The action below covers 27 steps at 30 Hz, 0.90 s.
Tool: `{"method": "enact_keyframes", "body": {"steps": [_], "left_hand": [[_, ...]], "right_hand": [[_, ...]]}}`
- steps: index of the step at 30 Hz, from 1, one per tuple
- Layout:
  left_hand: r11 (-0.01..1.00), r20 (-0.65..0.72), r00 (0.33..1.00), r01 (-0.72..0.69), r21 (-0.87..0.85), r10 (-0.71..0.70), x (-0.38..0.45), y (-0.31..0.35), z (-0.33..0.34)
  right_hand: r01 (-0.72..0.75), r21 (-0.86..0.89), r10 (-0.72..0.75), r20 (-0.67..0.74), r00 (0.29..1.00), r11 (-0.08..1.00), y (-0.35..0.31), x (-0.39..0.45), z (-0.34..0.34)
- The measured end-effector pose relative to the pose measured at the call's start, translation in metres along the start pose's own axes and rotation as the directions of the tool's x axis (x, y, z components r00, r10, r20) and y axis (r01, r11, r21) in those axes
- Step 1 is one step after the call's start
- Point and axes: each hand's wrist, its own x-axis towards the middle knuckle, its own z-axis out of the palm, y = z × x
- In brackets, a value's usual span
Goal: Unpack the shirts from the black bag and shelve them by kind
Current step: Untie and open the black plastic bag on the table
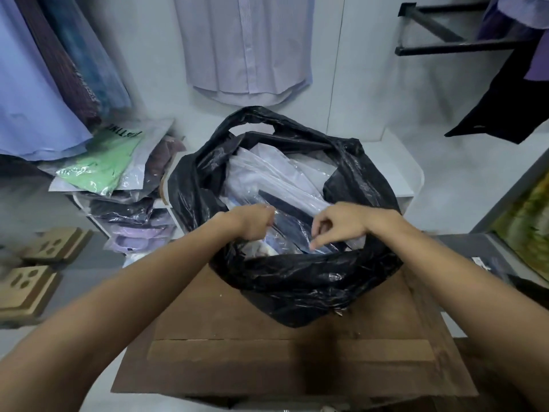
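Both hands reach into an open black bag [297,281] of packaged shirts [276,176] standing on a cardboard box [267,352].

Left hand [252,223] and right hand [338,224], fingers curled, pinch a dark plastic-wrapped shirt [292,230]; more wrapped shirts [104,168] are stacked at 10 o'clock.

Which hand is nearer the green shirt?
Left. The left hand is in the black bag, on the side toward the green shirt; the right hand is farther away.

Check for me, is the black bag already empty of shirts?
No, the black bag on the cardboard box is open and still holds plastic-wrapped shirts, with both hands reaching in.
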Motion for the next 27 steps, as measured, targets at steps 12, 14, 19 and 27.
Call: {"method": "enact_keyframes", "body": {"steps": [12,14,19,27], "left_hand": [[0.927,-0.059,0.971,0.238,0.288,-0.232,-0.072,-0.090,-0.015],[0.945,-0.105,0.972,0.229,0.233,-0.210,-0.070,-0.083,-0.016],[0.922,0.005,0.925,0.379,0.076,-0.381,-0.059,-0.073,-0.014],[0.907,0.022,0.908,0.419,-0.022,-0.419,-0.063,-0.090,-0.013]], "right_hand": [[0.132,0.093,-0.134,0.008,0.991,0.987,-0.036,0.036,-0.001],[0.119,0.104,-0.112,-0.072,0.991,0.987,-0.059,0.067,0.011],[0.013,0.142,0.004,-0.119,0.993,0.990,-0.105,0.109,0.054],[-0.125,0.242,0.136,-0.031,0.990,0.962,-0.123,0.124,0.057]]}}
